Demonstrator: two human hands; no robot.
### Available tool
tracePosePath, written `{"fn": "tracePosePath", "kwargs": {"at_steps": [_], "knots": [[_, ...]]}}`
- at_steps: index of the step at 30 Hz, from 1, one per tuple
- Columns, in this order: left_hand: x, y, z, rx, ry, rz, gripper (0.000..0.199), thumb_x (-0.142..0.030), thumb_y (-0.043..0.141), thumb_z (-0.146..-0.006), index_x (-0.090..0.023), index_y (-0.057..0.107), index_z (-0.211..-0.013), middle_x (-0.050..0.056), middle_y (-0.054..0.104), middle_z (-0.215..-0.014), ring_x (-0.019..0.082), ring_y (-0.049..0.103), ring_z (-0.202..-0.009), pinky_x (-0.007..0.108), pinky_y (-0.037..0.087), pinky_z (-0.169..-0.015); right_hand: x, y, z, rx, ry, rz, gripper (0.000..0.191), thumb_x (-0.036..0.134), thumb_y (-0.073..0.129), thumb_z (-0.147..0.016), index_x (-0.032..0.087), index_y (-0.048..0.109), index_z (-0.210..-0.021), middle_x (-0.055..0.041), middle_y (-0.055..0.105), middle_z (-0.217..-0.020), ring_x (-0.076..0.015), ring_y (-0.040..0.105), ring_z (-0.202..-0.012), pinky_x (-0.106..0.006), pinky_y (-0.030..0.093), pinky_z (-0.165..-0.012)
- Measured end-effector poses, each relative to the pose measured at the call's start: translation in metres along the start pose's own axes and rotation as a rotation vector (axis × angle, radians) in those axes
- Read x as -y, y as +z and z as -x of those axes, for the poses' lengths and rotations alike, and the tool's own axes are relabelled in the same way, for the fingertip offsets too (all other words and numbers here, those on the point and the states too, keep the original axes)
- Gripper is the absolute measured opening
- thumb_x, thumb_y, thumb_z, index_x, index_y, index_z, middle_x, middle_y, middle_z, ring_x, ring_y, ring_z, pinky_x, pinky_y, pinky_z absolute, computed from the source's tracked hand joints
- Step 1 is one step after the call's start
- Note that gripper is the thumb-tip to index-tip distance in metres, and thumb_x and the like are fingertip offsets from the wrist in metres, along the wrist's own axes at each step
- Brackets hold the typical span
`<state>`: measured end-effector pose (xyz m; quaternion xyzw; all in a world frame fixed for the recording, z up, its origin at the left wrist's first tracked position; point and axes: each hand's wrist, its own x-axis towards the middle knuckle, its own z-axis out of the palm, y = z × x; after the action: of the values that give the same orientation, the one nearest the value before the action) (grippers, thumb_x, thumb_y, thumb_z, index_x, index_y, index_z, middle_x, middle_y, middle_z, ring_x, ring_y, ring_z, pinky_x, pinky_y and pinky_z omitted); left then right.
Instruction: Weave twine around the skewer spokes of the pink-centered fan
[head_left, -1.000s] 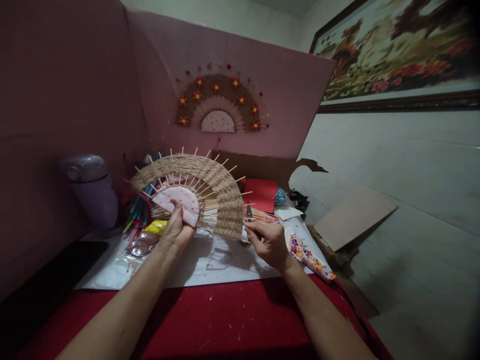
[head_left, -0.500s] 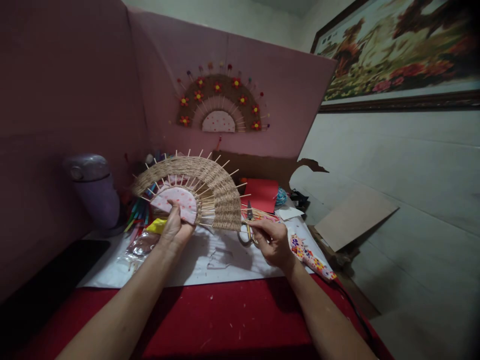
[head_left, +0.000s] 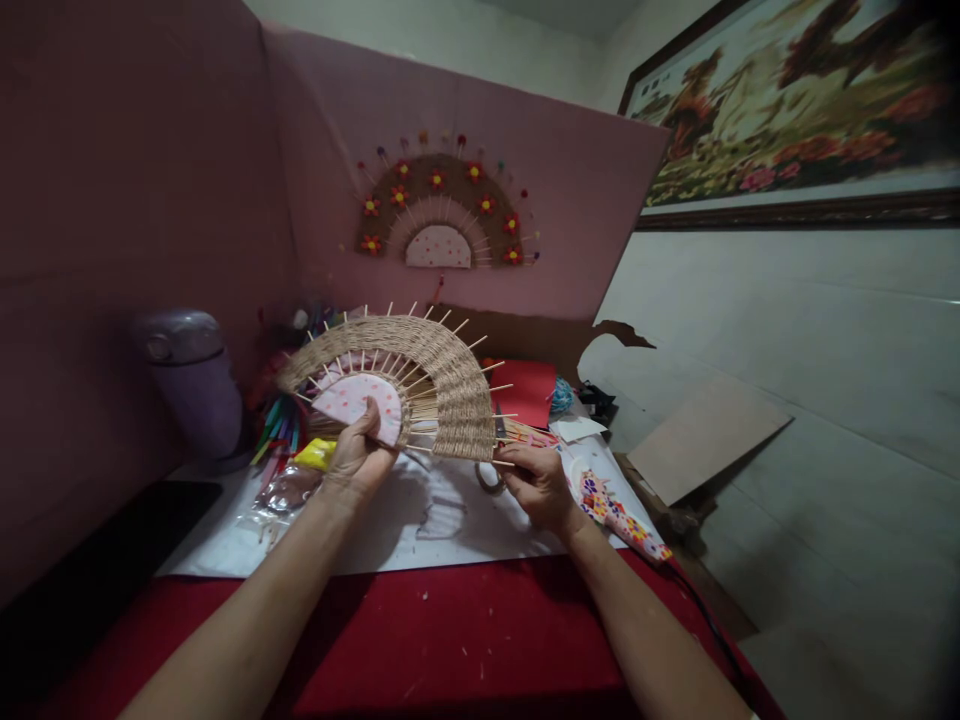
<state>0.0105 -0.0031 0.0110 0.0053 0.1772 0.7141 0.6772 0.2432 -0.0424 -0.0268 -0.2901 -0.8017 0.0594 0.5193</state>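
Note:
My left hand [head_left: 358, 462] pinches the pink dotted half-disc at the centre of a half-round woven fan [head_left: 442, 375], thumb on its front. The fan is tan twine woven over wooden skewers whose tips stick out around the rim, and it is held upright above the white sheet [head_left: 420, 525]. My right hand [head_left: 538, 487] has its fingers closed at the fan's lower right corner, on the lowest skewer end. A pair of scissors [head_left: 489, 478] lies on the sheet just under those fingers, partly hidden.
A finished fan with red flowers [head_left: 439, 205] hangs on the pink board. A purple jar [head_left: 191, 385] stands left, beside coloured sticks [head_left: 274, 420] and a yellow item [head_left: 315, 455]. Red paper [head_left: 529, 390], a flower-patterned glue gun [head_left: 621, 518] and cardboard [head_left: 705, 430] lie right. A red cloth [head_left: 450, 640] covers the near table.
The fan has shifted slightly right and its lower right edge has risen. My right hand stays at that corner, and the scissors handle now shows beneath it.

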Motion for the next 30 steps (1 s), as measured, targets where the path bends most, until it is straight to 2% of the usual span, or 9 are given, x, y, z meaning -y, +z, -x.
{"fn": "tracePosePath", "kwargs": {"at_steps": [3,7,10,14,18,20,24,30], "knots": [[0.002,0.001,0.004,0.070,-0.038,-0.007,0.026,-0.014,0.044,-0.090,-0.016,0.060,-0.110,0.007,0.072,-0.085,0.015,0.068,-0.078,0.031,0.053,-0.083,-0.002,-0.001,0.000,-0.016,0.029,0.031,0.015,0.009,0.056,-0.076,0.019,0.067,-0.078,-0.0059,0.070,-0.076,-0.0170,0.065,-0.069,-0.027,0.051,-0.063],[0.005,0.001,0.010,0.222,-0.149,-0.051,0.040,-0.040,0.045,-0.087,-0.017,0.056,-0.117,0.016,0.067,-0.106,0.027,0.063,-0.100,0.051,0.049,-0.088,-0.005,0.000,0.000,-0.063,0.144,0.101,0.016,0.011,0.054,-0.075,0.019,0.068,-0.075,-0.0040,0.068,-0.069,-0.0165,0.063,-0.063,-0.027,0.049,-0.060],[0.006,0.000,0.011,0.258,-0.159,-0.071,0.039,-0.040,0.044,-0.087,-0.017,0.055,-0.118,0.017,0.064,-0.111,0.030,0.059,-0.108,0.057,0.043,-0.093,-0.009,0.003,0.001,-0.136,0.258,0.040,0.015,0.015,0.055,-0.076,0.019,0.070,-0.076,-0.0039,0.069,-0.069,-0.0170,0.063,-0.062,-0.027,0.049,-0.057],[0.005,-0.002,0.009,0.266,-0.151,-0.053,0.027,-0.024,0.040,-0.091,-0.016,0.059,-0.110,0.013,0.068,-0.105,0.027,0.058,-0.109,0.056,0.038,-0.099,-0.009,0.006,0.002,-0.158,0.341,-0.065,0.015,0.020,0.057,-0.078,0.019,0.071,-0.081,-0.0015,0.066,-0.060,-0.0153,0.059,-0.053,-0.026,0.046,-0.049],[0.004,-0.004,0.005,0.225,-0.119,-0.018,0.022,-0.019,0.040,-0.091,-0.017,0.062,-0.093,0.008,0.070,-0.097,0.022,0.062,-0.101,0.052,0.039,-0.100,-0.002,0.005,0.001,-0.111,0.254,-0.032,0.012,0.020,0.059,-0.079,0.018,0.071,-0.081,-0.0048,0.069,-0.072,-0.0176,0.063,-0.067,-0.029,0.049,-0.063],[0.003,-0.005,0.003,0.200,-0.112,-0.019,0.021,-0.019,0.042,-0.091,-0.016,0.062,-0.087,0.008,0.070,-0.097,0.022,0.063,-0.101,0.051,0.042,-0.097,0.002,0.003,0.000,-0.077,0.215,0.012,0.011,0.020,0.059,-0.080,0.018,0.070,-0.079,-0.0047,0.068,-0.071,-0.0164,0.061,-0.063,-0.028,0.047,-0.061],[0.002,-0.007,0.001,0.192,-0.114,-0.042,0.021,-0.020,0.042,-0.091,-0.016,0.062,-0.089,0.009,0.069,-0.097,0.024,0.061,-0.103,0.049,0.047,-0.091,0.010,0.000,0.001,-0.049,0.172,0.073,0.010,0.019,0.057,-0.081,0.017,0.066,-0.077,-0.0023,0.062,-0.063,-0.0126,0.053,-0.054,-0.025,0.040,-0.052],[0.003,-0.006,0.001,0.202,-0.095,-0.019,0.023,-0.019,0.039,-0.092,-0.016,0.062,-0.093,0.008,0.069,-0.093,0.020,0.064,-0.099,0.043,0.049,-0.090,0.017,-0.004,0.000,-0.061,0.157,0.139,0.012,0.018,0.055,-0.080,0.017,0.061,-0.070,0.0017,0.050,-0.053,-0.0097,0.041,-0.047,-0.024,0.031,-0.046]]}}
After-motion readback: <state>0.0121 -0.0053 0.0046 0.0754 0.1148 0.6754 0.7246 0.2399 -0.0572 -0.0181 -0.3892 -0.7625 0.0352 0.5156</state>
